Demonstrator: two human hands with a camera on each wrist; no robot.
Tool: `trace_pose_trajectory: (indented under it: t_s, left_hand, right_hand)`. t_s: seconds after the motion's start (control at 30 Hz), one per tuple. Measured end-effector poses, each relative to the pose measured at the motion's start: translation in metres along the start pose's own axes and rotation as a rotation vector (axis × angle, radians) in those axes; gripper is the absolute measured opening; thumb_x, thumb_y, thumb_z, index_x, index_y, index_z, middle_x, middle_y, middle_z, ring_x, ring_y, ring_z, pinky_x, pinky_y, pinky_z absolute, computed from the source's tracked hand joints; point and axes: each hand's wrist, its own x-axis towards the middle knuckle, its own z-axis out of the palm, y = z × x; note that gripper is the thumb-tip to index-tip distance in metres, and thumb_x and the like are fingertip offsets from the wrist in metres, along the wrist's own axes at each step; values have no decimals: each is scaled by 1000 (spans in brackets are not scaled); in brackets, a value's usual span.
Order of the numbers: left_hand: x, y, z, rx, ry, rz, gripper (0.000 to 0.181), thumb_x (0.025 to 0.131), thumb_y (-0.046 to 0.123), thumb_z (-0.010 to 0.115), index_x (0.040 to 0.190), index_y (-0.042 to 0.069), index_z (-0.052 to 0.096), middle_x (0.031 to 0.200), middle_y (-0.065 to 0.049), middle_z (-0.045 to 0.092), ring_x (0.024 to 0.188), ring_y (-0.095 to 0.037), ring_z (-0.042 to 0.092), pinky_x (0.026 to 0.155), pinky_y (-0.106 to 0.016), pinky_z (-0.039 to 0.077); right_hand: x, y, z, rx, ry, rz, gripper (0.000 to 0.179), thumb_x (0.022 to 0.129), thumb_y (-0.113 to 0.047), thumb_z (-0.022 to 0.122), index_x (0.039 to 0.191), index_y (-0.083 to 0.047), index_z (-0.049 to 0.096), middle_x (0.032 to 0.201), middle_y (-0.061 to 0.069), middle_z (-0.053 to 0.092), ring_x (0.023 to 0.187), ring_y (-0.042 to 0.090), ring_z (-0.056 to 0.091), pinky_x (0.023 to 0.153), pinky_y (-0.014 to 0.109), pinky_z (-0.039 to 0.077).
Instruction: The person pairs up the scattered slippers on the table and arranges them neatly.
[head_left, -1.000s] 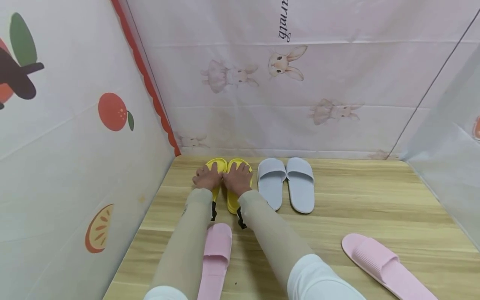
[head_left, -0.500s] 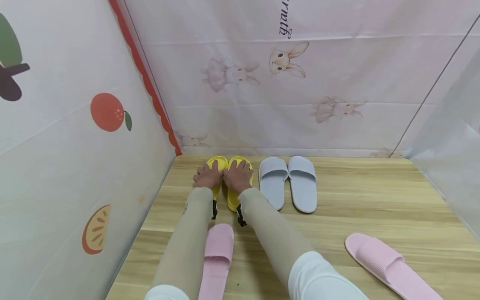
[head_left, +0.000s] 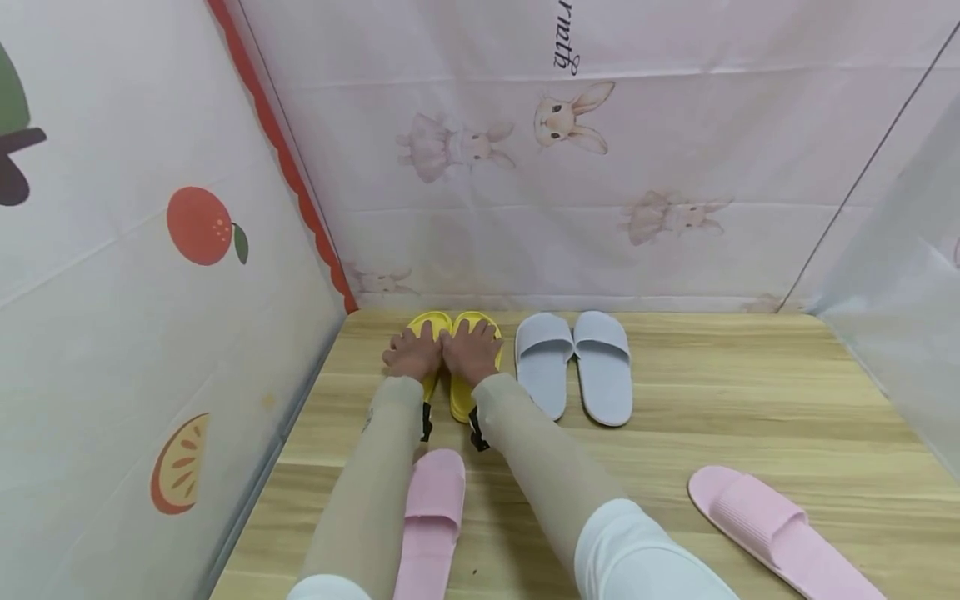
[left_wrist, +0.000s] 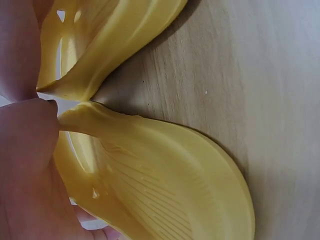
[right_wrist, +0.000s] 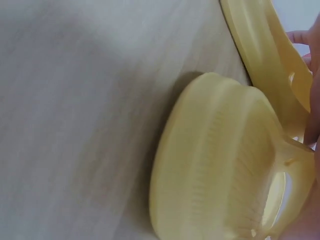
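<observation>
Side by side on the wooden floor stand two yellow slippers, the left slipper (head_left: 432,318) and the right slipper (head_left: 461,402), toes to the back wall. My left hand (head_left: 415,357) lies across the left one's strap, thumb at its inner side and fingertips (left_wrist: 102,232) past its outer side. Across the other strap my right hand (head_left: 471,353) grips in the same way. The two thumbs meet between the slippers. In the left wrist view the left slipper (left_wrist: 185,170) and right slipper (left_wrist: 140,30) touch at their inner edges. The hands hide most of both straps.
Just right of the yellow pair stands a pair of grey slippers (head_left: 543,379). One pink slipper (head_left: 429,525) lies between my forearms, and another pink slipper (head_left: 780,525) lies askew at right. Printed fabric walls (head_left: 480,233) enclose the floor.
The head view has shifted slightly. Both hands stay on the yellow slippers, which have hardly moved against the floor and the grey pair.
</observation>
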Motion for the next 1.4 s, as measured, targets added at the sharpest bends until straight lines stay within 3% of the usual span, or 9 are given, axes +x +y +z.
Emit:
trace_pose_trajectory:
  t_s: [0.13,0.3,0.57,0.73,0.97,1.2,1.4]
  left_hand:
    - [-8,0,-2,-35,2,-3,60,108,53,21,160,23,17,154,-30,29,138,-54,28,103,-71,31]
    - [-19,0,-5,-160,6,-2,67,106,58,20,161,18,20,159,-32,21,147,-53,16,106,-73,23]
    - [-17,4,-1,-252,55,57,70,107,56,15,161,11,21,163,-32,5,151,-50,1,110,-78,8]
    - [-25,9,-9,-241,109,94,68,107,55,18,160,12,24,165,-28,7,151,-49,4,111,-78,8]
    - [-31,10,-18,-162,209,149,66,107,56,15,152,14,41,160,-21,24,147,-46,16,108,-76,21]
    - [-44,12,-31,-175,219,187,67,106,59,17,150,17,45,161,-17,23,148,-44,14,110,-76,16]
    - [-57,12,-37,-136,220,220,68,105,62,17,156,21,38,164,-15,20,150,-43,14,111,-75,14]
  right_hand:
    - [-5,1,-5,7,12,-10,72,106,-58,21,150,-4,40,151,29,35,142,46,31,113,64,29]
    - [-13,4,-17,36,-8,-32,71,107,-58,23,149,-4,43,150,29,39,142,46,33,114,60,30]
    - [-15,17,-29,-56,39,-74,70,106,-57,24,137,-5,59,140,24,53,131,43,45,109,60,36]
    - [-21,19,-39,-86,71,-85,69,106,-59,25,136,-7,60,139,22,54,131,40,45,108,58,37]
    - [-27,21,-56,-103,133,-166,69,105,-59,26,134,-8,62,139,22,55,135,40,44,112,58,33]
    - [-34,23,-72,-132,144,-208,74,105,-63,22,137,-7,60,139,21,53,136,39,43,113,57,34]
    - [-46,26,-83,-96,137,-234,69,106,-60,27,141,-7,55,140,20,50,136,39,40,113,55,33]
